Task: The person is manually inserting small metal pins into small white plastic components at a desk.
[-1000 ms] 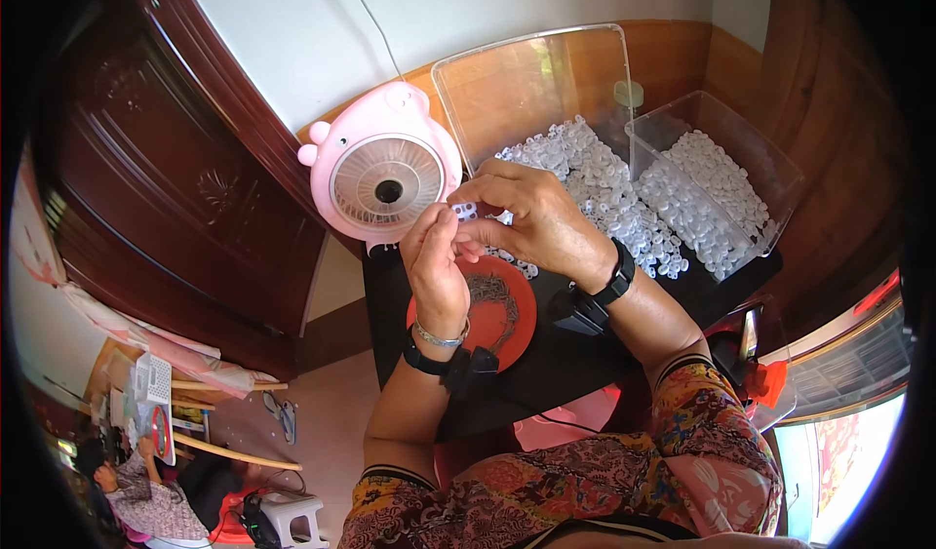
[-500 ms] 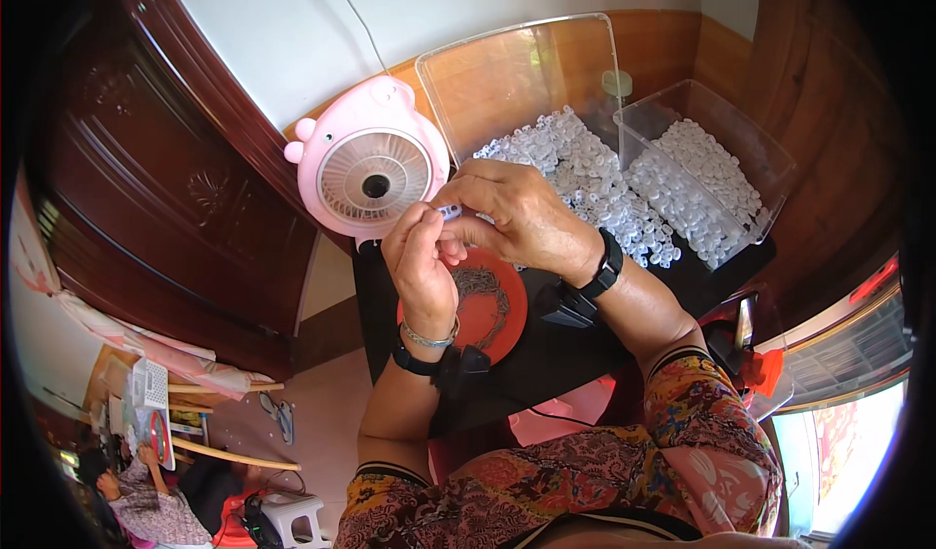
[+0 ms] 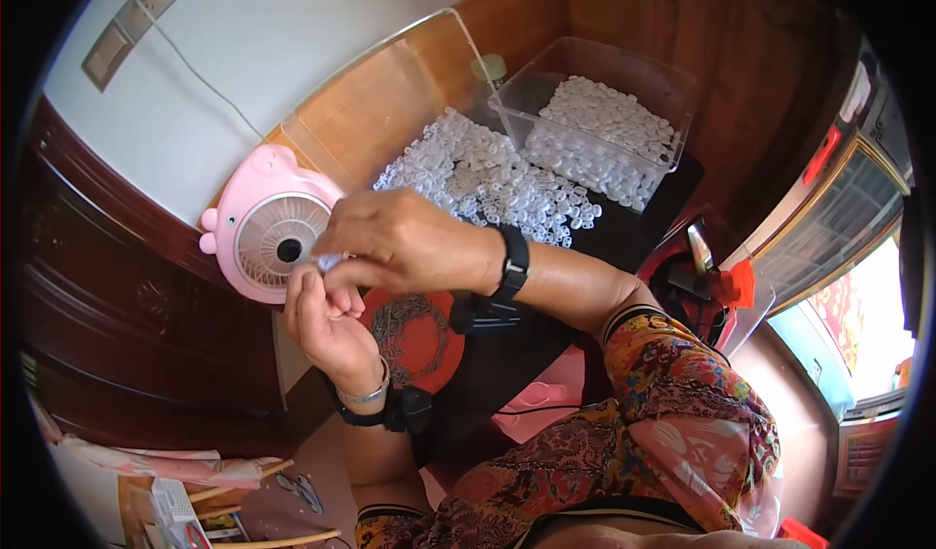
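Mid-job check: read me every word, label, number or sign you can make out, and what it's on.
No text can be read.
Small piece at the fingers of the left hand and right hand: too small and blurred to tell any markings.
Pile of white pieces: dark spots, too small to make out.
Pink fan: no readable lettering.

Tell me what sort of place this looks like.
Probably a room in a home, though I can't be certain. A pink animal-shaped fan stands near a dark wooden door, and small white pieces are heaped on a black table.
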A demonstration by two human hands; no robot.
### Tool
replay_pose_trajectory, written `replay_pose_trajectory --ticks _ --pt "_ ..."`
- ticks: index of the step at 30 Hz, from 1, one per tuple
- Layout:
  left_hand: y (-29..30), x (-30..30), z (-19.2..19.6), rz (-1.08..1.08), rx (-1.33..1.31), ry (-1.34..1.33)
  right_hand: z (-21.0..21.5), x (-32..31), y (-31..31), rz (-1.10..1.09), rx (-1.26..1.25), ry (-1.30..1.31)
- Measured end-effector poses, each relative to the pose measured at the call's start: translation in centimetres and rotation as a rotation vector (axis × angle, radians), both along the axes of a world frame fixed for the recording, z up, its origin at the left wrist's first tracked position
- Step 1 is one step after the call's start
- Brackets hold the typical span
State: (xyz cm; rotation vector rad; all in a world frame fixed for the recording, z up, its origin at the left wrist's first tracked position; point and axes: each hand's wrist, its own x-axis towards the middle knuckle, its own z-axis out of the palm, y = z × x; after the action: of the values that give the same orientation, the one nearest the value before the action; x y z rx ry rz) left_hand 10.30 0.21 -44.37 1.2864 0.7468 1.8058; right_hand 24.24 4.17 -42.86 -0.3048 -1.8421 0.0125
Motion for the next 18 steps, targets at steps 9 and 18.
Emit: replay_pose_trajectory --ticks 9,18 --pt "-3.3 -1.9 1.7 0.061 0.188 0.047 0.7 18.9 5.3 -0.955 -0.129 -0.06" --pt "-12.2 -13.3 -6.4 0.482 -0.255 0.773 -1.3 25.8 -5.6 -1.044 -0.288 0.261"
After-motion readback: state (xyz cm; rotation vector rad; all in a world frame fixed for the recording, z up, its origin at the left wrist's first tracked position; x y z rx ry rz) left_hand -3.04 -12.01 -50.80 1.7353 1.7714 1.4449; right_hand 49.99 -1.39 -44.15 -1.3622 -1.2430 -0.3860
